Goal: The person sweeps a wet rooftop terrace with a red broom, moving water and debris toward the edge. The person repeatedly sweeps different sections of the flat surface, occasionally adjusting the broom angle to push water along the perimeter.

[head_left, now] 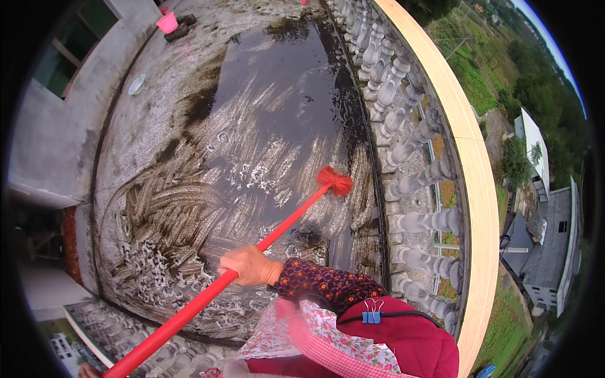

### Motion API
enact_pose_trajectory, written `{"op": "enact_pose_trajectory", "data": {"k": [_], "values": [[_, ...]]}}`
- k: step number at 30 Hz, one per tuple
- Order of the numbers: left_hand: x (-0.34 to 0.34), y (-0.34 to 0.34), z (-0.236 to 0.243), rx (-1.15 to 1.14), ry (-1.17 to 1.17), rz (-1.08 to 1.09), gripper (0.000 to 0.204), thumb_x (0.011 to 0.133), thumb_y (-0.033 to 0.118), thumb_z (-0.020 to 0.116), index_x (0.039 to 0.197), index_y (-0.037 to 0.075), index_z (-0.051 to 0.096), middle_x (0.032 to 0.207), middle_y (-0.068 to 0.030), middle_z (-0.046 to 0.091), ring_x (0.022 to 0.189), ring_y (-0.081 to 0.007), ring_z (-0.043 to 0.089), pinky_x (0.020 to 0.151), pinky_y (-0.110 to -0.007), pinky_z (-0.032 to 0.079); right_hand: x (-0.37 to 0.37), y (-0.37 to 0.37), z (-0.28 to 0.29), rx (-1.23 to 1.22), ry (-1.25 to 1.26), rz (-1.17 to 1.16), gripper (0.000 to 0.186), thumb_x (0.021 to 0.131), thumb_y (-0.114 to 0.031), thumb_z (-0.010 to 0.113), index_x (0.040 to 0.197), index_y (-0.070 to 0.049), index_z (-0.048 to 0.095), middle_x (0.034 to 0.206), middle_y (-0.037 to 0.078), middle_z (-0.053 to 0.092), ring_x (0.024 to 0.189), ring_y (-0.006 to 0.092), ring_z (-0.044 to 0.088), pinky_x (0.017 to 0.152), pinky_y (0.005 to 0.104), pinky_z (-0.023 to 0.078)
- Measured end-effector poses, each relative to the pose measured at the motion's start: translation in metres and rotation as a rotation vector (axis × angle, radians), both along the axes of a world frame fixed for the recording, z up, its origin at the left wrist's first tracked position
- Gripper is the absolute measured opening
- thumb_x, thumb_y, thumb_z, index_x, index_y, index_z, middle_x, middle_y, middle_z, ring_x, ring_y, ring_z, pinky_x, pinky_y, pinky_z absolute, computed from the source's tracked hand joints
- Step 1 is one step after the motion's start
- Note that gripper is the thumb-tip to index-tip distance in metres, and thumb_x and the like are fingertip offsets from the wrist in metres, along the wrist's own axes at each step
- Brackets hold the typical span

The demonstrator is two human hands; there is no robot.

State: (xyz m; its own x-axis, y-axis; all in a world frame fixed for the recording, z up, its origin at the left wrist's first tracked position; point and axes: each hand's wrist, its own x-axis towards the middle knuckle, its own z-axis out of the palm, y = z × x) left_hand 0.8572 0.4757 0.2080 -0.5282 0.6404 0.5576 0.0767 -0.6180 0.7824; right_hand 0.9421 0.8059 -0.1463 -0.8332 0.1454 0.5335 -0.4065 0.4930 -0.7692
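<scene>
A long-handled red broom (214, 287) slants across the view from the lower left. Its red bristle head (334, 181) rests on the wet, dark-streaked concrete floor (208, 151), not far from the balustrade. My right hand (251, 265) is wrapped round the handle partway up, its arm in a dark patterned sleeve. At the lower left rim my left hand (89, 370) shows only in part, closed at the handle's upper end. White foam (157, 271) lies in patches on the floor near me, and dark water (271, 75) pools farther off.
A balustrade of grey balusters (413, 223) under a pale rail (469, 151) runs along the right. At the left stands a grey wall (53, 138). Far left are a pink bucket (167, 23) beside dark blocks and a pale basin (137, 84).
</scene>
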Motion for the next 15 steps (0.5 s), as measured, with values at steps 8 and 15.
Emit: {"op": "enact_pose_trajectory", "data": {"k": [8, 15], "values": [[0.013, 0.160, -0.147, -0.182, 0.045, 0.333, 0.039, 0.100, 0.031, 0.055, 0.070, 0.016, 0.035, 0.057, 0.0015, 0.036, 0.056, -0.0157, 0.038, 0.063, -0.035, 0.037, -0.030, 0.184, -0.075, 0.307, -0.236, -0.466, 0.026, 0.087, -0.025, 0.070, 0.074, -0.009, 0.053, 0.069, 0.006, 0.059, 0.072, 0.0297, 0.063, 0.073, 0.0425, 0.044], [-0.030, 0.019, 0.007, -0.027, 0.022, 0.242, 0.040, 0.105, 0.019, 0.046, 0.068, 0.017, 0.031, 0.057, 0.0019, 0.029, 0.051, -0.0101, 0.028, 0.058, -0.025, 0.031, -0.013, 0.016, -0.019, 0.013, -0.033, -0.077, 0.029, 0.087, -0.025, 0.071, 0.073, -0.009, 0.051, 0.068, 0.008, 0.058, 0.064, 0.0304, 0.062, 0.059, 0.0433, 0.049]]}}
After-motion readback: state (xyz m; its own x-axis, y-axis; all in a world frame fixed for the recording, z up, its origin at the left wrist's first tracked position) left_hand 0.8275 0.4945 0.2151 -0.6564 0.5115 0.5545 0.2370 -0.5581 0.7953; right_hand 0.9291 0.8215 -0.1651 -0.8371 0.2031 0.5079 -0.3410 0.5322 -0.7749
